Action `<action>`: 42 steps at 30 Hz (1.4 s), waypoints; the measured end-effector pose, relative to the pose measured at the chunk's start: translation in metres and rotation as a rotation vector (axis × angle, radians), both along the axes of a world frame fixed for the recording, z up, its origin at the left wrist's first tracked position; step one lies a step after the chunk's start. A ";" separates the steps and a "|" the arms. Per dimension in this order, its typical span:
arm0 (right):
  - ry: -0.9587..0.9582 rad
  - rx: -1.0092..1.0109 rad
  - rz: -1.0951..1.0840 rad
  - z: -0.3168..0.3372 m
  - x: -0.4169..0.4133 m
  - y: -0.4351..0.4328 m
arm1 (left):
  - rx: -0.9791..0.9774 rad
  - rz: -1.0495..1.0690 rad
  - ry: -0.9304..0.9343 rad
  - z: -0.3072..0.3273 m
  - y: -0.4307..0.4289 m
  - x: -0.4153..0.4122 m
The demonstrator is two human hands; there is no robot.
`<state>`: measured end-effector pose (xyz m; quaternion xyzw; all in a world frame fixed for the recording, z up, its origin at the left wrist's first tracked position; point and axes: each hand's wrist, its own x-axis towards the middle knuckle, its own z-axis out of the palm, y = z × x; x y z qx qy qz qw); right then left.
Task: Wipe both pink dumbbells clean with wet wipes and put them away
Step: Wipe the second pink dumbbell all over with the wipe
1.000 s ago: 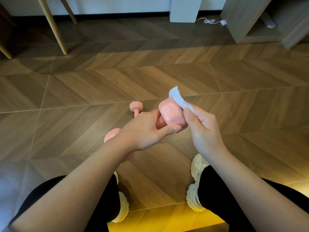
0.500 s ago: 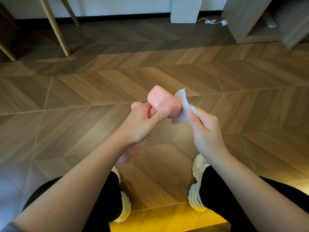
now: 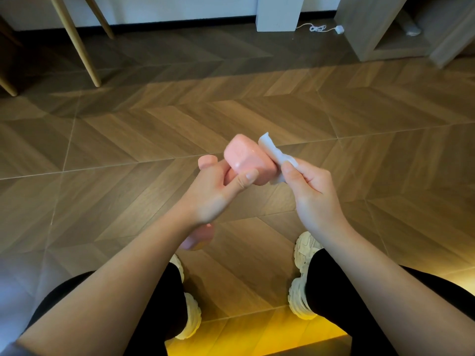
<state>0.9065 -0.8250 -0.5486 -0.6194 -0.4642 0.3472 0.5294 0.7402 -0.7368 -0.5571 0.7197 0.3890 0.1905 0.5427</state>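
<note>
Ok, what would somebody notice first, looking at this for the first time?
The pink dumbbell gripped in the left hand at centre, with the right hand pinching a white wet wipe against its head. A second pink dumbbell peeks from behind the left hand.

The person wears black trousers [image 3: 334, 291] and cream-white chunky sneakers [image 3: 299, 286] with thick, ridged soles. The left hand [image 3: 216, 194], the right hand [image 3: 311, 194] and both forearms are bare. A sliver of grey sleeve [image 3: 6, 352] edges the left arm.
</note>
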 end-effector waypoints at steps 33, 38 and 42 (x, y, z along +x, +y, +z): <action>-0.229 0.050 0.110 0.002 -0.005 -0.004 | -0.381 0.159 -0.026 -0.005 0.000 0.007; -0.192 0.044 0.030 -0.002 -0.008 -0.001 | -0.390 0.187 -0.127 -0.002 -0.002 0.009; -0.062 -0.003 -0.051 -0.006 -0.004 0.004 | -0.306 0.159 -0.171 0.002 -0.002 0.008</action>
